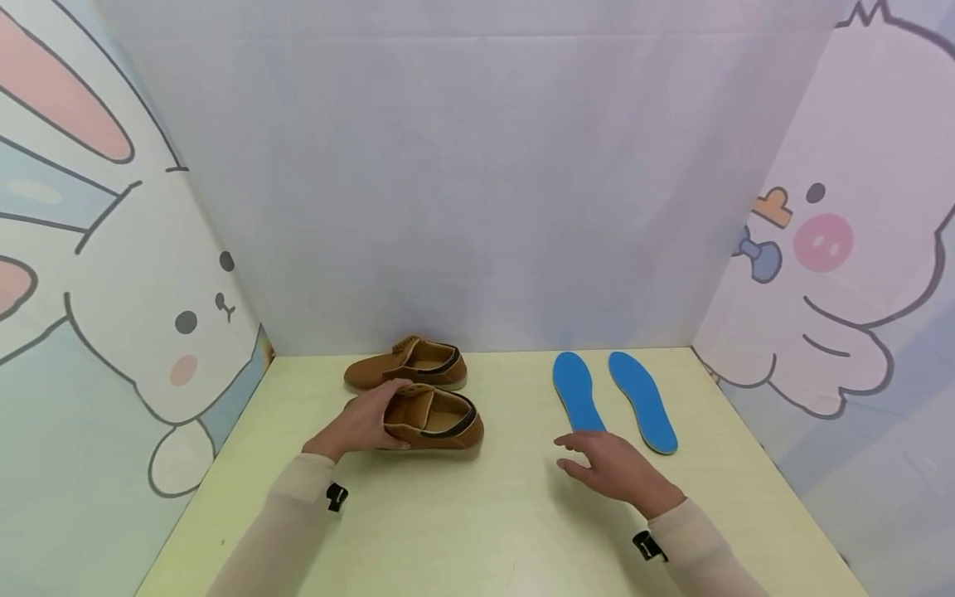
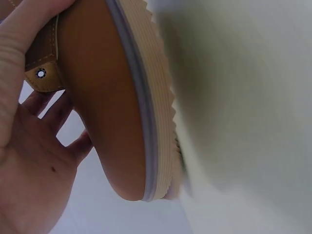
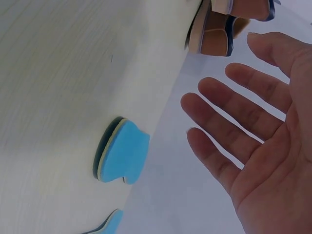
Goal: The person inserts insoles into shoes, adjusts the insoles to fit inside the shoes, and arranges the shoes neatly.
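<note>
My left hand grips the nearer brown shoe across its front part, thumb on the near side. In the left wrist view the hand wraps round the shoe, whose pale ridged sole shows. My right hand hovers with nothing in it, fingers relaxed, at the near end of a blue insole. The right wrist view shows this hand with fingers spread, beside the blue insole.
A second brown shoe stands just behind the held one, toe to the left. Another blue insole lies at the right. The pale yellow table meets a plain back wall, with cartoon-printed side walls.
</note>
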The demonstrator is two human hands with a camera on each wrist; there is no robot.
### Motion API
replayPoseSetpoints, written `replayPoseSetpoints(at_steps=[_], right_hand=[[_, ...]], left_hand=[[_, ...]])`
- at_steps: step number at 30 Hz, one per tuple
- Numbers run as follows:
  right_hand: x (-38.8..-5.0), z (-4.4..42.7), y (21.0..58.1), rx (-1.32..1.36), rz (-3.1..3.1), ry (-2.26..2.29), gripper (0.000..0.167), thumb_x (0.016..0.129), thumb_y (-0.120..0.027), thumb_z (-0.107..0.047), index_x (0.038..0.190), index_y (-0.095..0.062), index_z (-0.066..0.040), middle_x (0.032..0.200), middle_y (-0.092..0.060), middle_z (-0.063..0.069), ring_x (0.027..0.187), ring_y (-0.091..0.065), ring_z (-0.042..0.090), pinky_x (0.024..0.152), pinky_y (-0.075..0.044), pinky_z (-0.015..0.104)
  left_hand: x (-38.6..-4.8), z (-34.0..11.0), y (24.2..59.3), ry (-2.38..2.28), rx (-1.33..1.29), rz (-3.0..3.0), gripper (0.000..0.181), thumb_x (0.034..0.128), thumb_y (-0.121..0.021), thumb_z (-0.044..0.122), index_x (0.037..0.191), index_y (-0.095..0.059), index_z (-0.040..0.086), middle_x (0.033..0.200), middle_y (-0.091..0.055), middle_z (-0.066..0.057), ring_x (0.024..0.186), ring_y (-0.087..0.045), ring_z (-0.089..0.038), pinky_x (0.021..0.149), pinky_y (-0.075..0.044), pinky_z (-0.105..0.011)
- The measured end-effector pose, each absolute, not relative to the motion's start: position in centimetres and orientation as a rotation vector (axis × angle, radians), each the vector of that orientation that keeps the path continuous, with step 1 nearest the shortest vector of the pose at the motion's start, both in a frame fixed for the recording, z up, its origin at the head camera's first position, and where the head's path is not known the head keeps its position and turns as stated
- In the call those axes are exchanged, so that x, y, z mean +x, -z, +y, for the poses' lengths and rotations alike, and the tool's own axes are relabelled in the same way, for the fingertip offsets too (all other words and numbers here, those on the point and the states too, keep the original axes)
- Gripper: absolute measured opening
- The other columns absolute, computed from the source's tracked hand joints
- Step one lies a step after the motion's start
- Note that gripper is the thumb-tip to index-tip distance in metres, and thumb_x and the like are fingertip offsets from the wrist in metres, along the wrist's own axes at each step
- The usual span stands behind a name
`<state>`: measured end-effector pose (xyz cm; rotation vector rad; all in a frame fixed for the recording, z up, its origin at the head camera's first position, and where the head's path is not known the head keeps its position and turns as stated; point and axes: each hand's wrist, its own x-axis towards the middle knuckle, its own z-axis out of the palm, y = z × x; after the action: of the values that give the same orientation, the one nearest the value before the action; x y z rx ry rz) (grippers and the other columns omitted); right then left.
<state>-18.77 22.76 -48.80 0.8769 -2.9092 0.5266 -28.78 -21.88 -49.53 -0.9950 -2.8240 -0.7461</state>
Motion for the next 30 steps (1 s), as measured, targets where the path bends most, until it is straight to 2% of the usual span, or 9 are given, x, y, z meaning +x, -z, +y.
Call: replayPoseSetpoints(at_steps=[7, 15, 20, 24, 26, 30], right_hand=[[-18.3, 22.9, 48.3, 0.849, -2.866, -0.498, 0.031, 0.098, -0.069, -0.032, 0.123, -0.072, -0.013, 0.114, -0.073, 0.004, 0.103, -0.068, 0.018, 0.085, -0.057, 0.041], [-18.2, 23.3, 47.8, 0.834, -2.736, -0.439, 0.027, 0.096, -0.073, -0.027, 0.118, -0.074, -0.013, 0.109, -0.074, 0.002, 0.096, -0.070, 0.019, 0.079, -0.058, 0.041], [-18.0, 24.0, 47.8, 0.783, -2.644, -0.422, 0.046, 0.093, -0.076, -0.027, 0.135, -0.065, -0.012, 0.122, -0.068, 0.006, 0.106, -0.067, 0.027, 0.084, -0.058, 0.045], [-17.7, 24.5, 47.7, 0.740, -2.597, -0.438, 0.061, 0.091, -0.078, -0.026, 0.145, -0.056, -0.009, 0.126, -0.065, 0.012, 0.111, -0.065, 0.033, 0.086, -0.056, 0.050], [-17.6, 24.7, 47.7, 0.718, -2.595, -0.453, 0.064, 0.090, -0.079, -0.026, 0.147, -0.054, -0.009, 0.128, -0.064, 0.013, 0.105, -0.066, 0.030, 0.082, -0.058, 0.047], [-17.3, 25.0, 48.0, 0.671, -2.663, -0.499, 0.067, 0.091, -0.077, -0.025, 0.151, -0.049, -0.011, 0.138, -0.059, 0.012, 0.084, -0.068, 0.018, 0.067, -0.056, 0.032]], left_hand=[[-28.8, -17.7, 47.3, 0.734, -1.162, -2.730, 0.105, 0.0633, -0.099, 0.035, 0.149, -0.043, 0.010, 0.139, -0.056, -0.003, 0.126, -0.055, -0.025, 0.101, -0.050, -0.046], [-29.0, -13.3, 45.8, 0.725, -1.300, -2.715, 0.100, 0.0665, -0.097, 0.033, 0.149, -0.044, 0.014, 0.140, -0.055, 0.000, 0.127, -0.052, -0.020, 0.102, -0.049, -0.041], [-29.5, -10.6, 45.4, 0.672, -1.425, -2.699, 0.096, 0.0690, -0.096, 0.029, 0.148, -0.043, 0.012, 0.139, -0.054, 0.000, 0.126, -0.053, -0.019, 0.106, -0.047, -0.039], [-29.8, -8.6, 45.2, 0.645, -1.526, -2.677, 0.095, 0.0705, -0.095, 0.026, 0.148, -0.043, 0.012, 0.139, -0.054, -0.002, 0.126, -0.053, -0.020, 0.114, -0.037, -0.044], [-30.0, -7.8, 45.3, 0.638, -1.566, -2.689, 0.094, 0.0717, -0.094, 0.024, 0.149, -0.042, 0.013, 0.140, -0.053, -0.002, 0.128, -0.052, -0.021, 0.117, -0.032, -0.045], [-30.3, -6.4, 45.5, 0.617, -1.640, -2.710, 0.093, 0.0724, -0.094, 0.019, 0.149, -0.041, 0.013, 0.142, -0.052, -0.002, 0.132, -0.051, -0.020, 0.122, -0.021, -0.044]])
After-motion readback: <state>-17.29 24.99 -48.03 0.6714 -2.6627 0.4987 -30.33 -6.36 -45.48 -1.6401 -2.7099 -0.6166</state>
